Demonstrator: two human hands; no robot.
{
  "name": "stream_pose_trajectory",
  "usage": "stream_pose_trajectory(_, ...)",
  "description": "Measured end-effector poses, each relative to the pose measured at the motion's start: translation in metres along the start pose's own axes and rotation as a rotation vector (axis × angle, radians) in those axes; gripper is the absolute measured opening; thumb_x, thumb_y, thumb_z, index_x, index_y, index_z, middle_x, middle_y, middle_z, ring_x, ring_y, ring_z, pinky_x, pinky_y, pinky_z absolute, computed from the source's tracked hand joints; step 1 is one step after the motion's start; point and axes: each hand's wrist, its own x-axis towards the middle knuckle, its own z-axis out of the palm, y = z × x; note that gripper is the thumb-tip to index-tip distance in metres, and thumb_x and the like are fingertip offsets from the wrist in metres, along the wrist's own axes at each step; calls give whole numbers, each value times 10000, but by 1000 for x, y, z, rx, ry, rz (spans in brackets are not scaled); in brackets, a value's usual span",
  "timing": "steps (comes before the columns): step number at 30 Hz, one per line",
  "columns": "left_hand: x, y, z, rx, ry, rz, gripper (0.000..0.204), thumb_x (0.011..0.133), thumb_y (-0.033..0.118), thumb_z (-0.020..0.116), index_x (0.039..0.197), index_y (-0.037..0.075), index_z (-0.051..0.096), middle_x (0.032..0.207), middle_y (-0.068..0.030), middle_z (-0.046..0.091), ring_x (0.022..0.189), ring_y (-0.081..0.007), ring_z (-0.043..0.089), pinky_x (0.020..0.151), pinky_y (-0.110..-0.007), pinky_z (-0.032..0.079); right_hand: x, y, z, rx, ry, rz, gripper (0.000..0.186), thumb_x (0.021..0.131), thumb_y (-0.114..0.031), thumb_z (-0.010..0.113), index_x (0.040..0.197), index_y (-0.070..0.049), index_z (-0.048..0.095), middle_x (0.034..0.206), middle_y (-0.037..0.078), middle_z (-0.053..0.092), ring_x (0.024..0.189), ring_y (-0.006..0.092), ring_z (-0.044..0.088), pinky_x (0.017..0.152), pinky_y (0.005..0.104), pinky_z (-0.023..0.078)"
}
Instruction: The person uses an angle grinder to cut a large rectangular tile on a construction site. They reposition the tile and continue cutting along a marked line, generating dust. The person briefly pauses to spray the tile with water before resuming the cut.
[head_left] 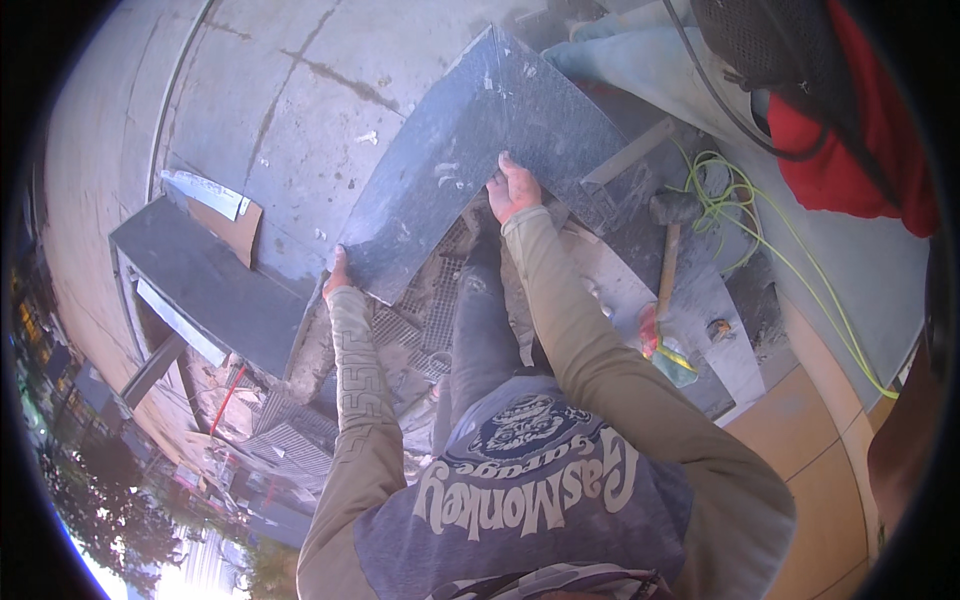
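A large dark grey floor tile (430, 170) with dusty, whitish marks spans the upper middle in front of me. At its near left corner, my left hand (338, 272) grips the edge, fingers partly hidden. My right hand (513, 190) is closed on the near edge further right, thumb on top and the other fingers out of sight underneath. Below the tile's near edge lie pieces of ridged grey grid material (440, 305) on rough, dusty ground, beside my leg.
A second dark tile (210, 280) lies left, near a cardboard piece (235, 230). To the right are a mallet (669, 260) with a wooden handle, a grey bar (628, 155) and a coiled yellow-green cord (725, 185). A person in red clothing (840, 150) is at the upper right.
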Motion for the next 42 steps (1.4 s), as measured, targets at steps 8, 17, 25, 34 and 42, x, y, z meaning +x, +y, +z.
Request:
stream_pose_trajectory(8,-18,8,18,-138,-56,77,947,678,496,969,1244,-184,631,1178,-191,722,1024,-270,699,910,-404,560,20,-9,-20,-100,-64,8,544,996,-141,669,1483,-2,471,1426,59,517,1358,211,454,1208,453,330)
stream_pose_trajectory(17,-51,36,26,180,94,77,1175,648,559,955,1461,-132,465,1469,-287,553,1390,-358,528,1145,-444,422,1,-97,19,-1550,-47,-1071,264,910,-195,738,1065,17,750,909,174,757,865,314,735,820,414,595)
stream_pose_trajectory(25,71,0,16,256,-190,95,726,1012,590,553,1353,-47,616,1296,-199,695,1201,-338,662,1025,-435,505,170,-186,167,-1936,-225,-1114,768,920,-611,654,1445,-56,583,1449,240,591,1375,398,533,1154,467,407)
stream_pose_trajectory(34,79,-21,-9,-130,-166,-187,768,866,587,789,1283,-45,667,1099,-120,738,879,-233,719,785,-376,584,135,-144,200,-1963,-85,-651,879,821,-712,682,1404,-55,642,1427,201,631,1361,337,567,1136,398,420)
stream_pose_trajectory(42,27,10,6,-216,-239,-170,559,977,543,685,1260,61,699,1109,-63,754,909,-214,724,789,-354,583,127,-146,194,-1817,-150,-572,847,806,-633,755,1393,-31,645,1437,169,631,1354,305,576,1137,366,418)
